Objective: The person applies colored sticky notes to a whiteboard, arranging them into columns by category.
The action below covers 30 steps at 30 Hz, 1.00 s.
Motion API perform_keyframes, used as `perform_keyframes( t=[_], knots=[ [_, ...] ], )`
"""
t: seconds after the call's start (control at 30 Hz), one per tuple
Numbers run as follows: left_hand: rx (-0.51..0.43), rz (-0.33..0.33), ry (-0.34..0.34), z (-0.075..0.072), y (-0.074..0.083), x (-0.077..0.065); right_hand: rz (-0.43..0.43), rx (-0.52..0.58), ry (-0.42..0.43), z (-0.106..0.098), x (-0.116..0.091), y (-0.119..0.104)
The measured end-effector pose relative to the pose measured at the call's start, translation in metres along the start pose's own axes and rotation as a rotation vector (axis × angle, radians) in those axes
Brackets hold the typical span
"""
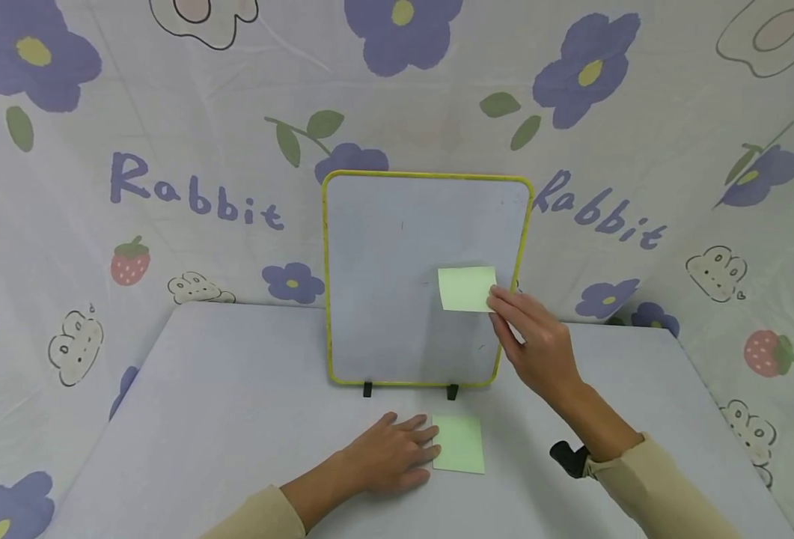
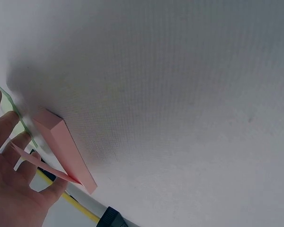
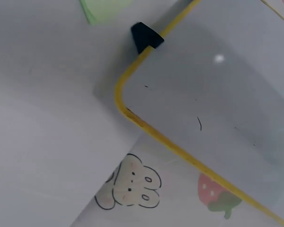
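Observation:
My right hand [image 1: 534, 340] pinches a pale green sticky note [image 1: 465, 289] by its right edge in front of the yellow-framed whiteboard [image 1: 397, 299]; whether the note touches the board I cannot tell. On the table, the straight, spread fingers of my left hand [image 1: 393, 454] rest against the left edge of a green sticky note pad [image 1: 459, 445]. In the left wrist view that hand [image 2: 14, 184] is beside a pink block [image 2: 66, 151] with a thin pink strip curving off it; the head view shows no pink block. The right wrist view shows the board's lower corner [image 3: 128, 90] without the hand.
Black feet [image 1: 453, 391] hold the whiteboard upright on the white table [image 1: 248, 359]. Behind it hangs a cloth [image 1: 221, 135] printed with flowers, rabbits and strawberries. A black object [image 1: 568, 458] sits at the right wrist.

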<state>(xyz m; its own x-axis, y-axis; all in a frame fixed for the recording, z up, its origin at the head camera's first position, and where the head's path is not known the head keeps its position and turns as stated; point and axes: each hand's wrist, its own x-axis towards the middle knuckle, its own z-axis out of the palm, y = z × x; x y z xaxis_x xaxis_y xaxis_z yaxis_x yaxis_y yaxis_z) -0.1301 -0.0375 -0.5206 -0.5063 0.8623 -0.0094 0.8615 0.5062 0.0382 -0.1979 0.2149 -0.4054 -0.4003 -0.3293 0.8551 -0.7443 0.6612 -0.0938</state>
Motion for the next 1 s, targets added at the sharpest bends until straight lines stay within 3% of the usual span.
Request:
perform_keyframes(
  t=[0.2, 0.5, 1.0],
  knots=[
    [-0.013, -0.002, 0.000, -0.001, 0.000, -0.001, -0.005, -0.032, 0.023, 0.003, 0.014, 0.004],
    [-0.030, -0.002, -0.006, -0.001, -0.001, 0.000, 0.076, -0.043, 0.055, 0.010, 0.031, 0.009],
    [-0.002, 0.001, 0.000, 0.000, 0.000, 0.001, 0.068, -0.054, 0.034, 0.017, 0.036, 0.020]
  ],
)
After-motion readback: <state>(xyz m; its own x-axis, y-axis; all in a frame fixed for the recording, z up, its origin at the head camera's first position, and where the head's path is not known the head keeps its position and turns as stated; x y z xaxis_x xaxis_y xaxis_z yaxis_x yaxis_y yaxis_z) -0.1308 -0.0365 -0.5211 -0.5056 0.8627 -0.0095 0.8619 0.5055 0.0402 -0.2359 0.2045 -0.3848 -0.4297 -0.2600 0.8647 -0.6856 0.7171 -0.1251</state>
